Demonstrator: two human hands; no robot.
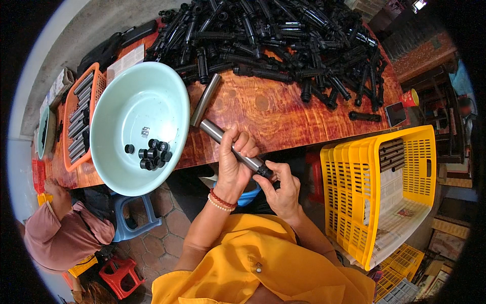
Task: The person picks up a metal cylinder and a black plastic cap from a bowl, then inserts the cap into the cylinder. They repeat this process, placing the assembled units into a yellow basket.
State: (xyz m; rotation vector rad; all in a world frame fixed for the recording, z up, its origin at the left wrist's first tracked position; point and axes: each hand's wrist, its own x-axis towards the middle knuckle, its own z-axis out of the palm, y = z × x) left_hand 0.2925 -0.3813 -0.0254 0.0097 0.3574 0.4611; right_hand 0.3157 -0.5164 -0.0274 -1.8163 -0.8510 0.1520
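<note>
The tube point(213, 133) is in the person's 2 hands, held above the counter's point(263, 111) near edge. Its long axis slants across that edge: the bare end points far and left, over the counter, and the end with the black cap point(264, 171) points near and right, past the edge and toward the person.

The left hand point(235, 157) is wrapped round the tube's shaft. The right hand point(280, 190) is the nearer of the 2 to the capped end, its thumb and fingertips pinching the cap from the right. The hands are close together but apart, with a short stretch of tube between them. The cap looks in line with the tube's axis; fingers cover part of it, so how far it sits in cannot be told.

Beyond the bare end, a loose tube point(206, 100) lies on the counter, just beside the basin point(114, 101). The basin, with black caps point(153, 153) in it, overhangs the near edge to the left of the hands.
</note>
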